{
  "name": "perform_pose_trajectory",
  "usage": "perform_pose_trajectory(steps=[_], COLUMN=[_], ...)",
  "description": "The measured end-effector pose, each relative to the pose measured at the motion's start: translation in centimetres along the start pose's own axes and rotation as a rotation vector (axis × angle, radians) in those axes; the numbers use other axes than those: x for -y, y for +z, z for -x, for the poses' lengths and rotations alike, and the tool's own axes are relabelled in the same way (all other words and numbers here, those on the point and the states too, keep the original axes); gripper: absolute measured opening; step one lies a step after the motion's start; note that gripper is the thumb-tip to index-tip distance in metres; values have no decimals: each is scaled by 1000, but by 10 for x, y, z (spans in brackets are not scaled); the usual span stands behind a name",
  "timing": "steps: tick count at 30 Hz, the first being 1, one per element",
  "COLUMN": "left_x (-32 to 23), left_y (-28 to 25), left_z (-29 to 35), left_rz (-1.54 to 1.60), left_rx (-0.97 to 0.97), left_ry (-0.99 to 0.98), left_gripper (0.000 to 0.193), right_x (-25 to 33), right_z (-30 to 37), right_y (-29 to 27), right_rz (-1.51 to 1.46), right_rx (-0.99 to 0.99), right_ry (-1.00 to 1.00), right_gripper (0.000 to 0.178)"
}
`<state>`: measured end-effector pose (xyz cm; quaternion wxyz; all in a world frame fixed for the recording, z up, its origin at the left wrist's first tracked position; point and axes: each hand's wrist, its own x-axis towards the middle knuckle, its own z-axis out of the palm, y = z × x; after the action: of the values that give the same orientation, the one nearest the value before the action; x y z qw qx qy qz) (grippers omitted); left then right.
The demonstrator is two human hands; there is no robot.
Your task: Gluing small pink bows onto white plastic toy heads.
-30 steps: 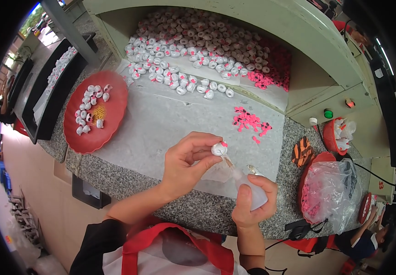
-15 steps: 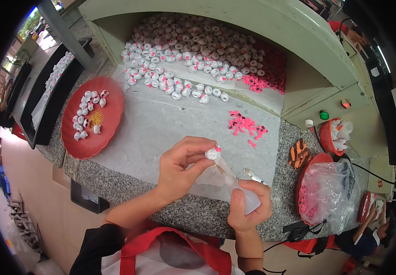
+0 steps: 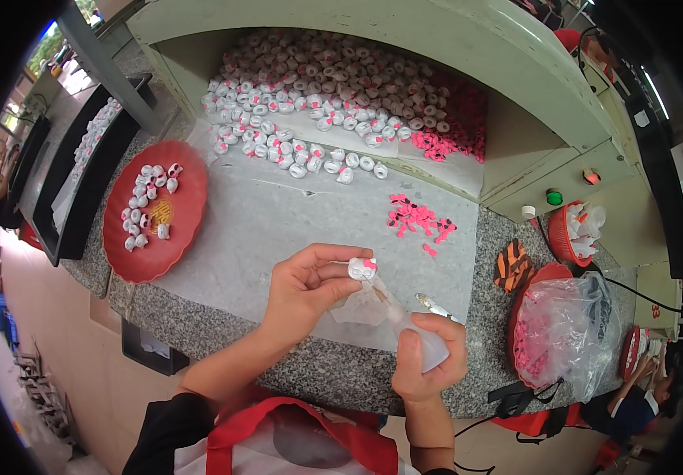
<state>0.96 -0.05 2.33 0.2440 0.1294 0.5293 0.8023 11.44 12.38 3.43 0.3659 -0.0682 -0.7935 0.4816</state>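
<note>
A small white round piece with a pink bow-shaped part [image 3: 362,268] sits pinched between the thumb and fingers of my left hand [image 3: 303,289]. My right hand [image 3: 432,356] is closed round a translucent squeeze bottle [image 3: 432,348]. The bottle's narrow nozzle points up and left and reaches the piece or comes very near it; whether they touch I cannot tell. Under the nozzle, on the white sheet [image 3: 278,229], lies a clear, thin scrap [image 3: 353,309]. A metal tool with a worn, pale end [image 3: 433,306] lies just beyond my right hand.
Many similar white pieces [image 3: 310,103] fill a pale green booth [image 3: 508,47]. Loose pink bits [image 3: 421,218] lie on the sheet. A red plate [image 3: 132,261] with white pieces stands left. At right are an orange-striped cloth [image 3: 513,265], a red basket [image 3: 561,235] and a plastic-covered tray [image 3: 543,364].
The piece has turned slightly in my left fingers, so its pink bow shows more fully. Both hands keep their grips. The whole view has shifted a little.
</note>
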Motion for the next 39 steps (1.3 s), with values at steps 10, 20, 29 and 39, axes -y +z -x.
perform_pose_trajectory(steps=[10, 20, 29, 39], left_x=[5, 3, 9, 18], left_y=[-4, -2, -17, -15], left_z=[-1, -3, -4, -9], left_rz=[97, 53, 33, -40], left_rx=[7, -29, -92, -75], left_ry=[-26, -22, 25, 23], left_gripper=[31, 31, 33, 37], right_x=[-2, 2, -17, -105], right_z=[0, -6, -47, -60], right_y=[0, -4, -16, 8], right_rz=[-13, 37, -347, 654], right_rx=[-33, -3, -125, 147], right_ry=[22, 6, 759, 433], right_gripper=[18, 15, 19, 30])
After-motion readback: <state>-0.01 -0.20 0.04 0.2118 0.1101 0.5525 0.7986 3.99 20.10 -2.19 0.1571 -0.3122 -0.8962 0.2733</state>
